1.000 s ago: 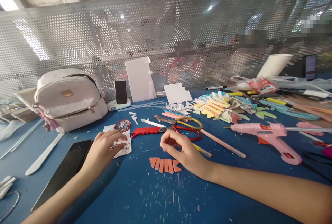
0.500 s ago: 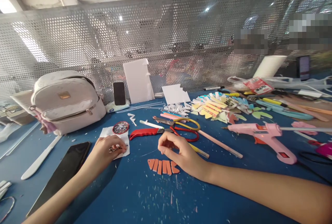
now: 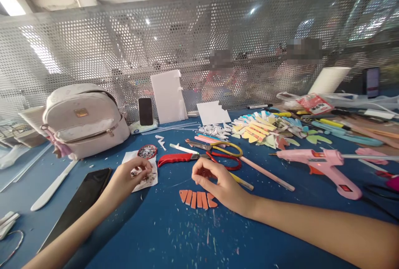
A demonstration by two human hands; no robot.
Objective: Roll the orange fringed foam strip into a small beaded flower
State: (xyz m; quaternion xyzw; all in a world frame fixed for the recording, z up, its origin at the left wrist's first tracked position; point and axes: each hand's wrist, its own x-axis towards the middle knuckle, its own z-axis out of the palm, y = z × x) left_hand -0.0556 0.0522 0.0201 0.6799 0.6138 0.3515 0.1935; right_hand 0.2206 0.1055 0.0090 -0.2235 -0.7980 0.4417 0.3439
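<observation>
My left hand is over a white sheet of paper strewn with small dark and pale bits. Its thumb and fingertips are pinched together; whatever is between them is too small to make out. A round red-rimmed dish of similar bits sits at the sheet's far edge. My right hand rests curled on the blue table, thumb against fingers, and its grip is hidden. Just left of and below it lie orange strips laid out like a fish. Behind it are a red-handled knife and scissors.
A pink glue gun lies at right, near a heap of cut coloured pieces. On the left are a dark tablet-like slab, a white plastic knife and a pale backpack. A phone stands at the back.
The view has shifted slightly, moving things a little to the right. My left fingers have risen somewhat off the bits, showing more of them. My right hand keeps its curled pose.
</observation>
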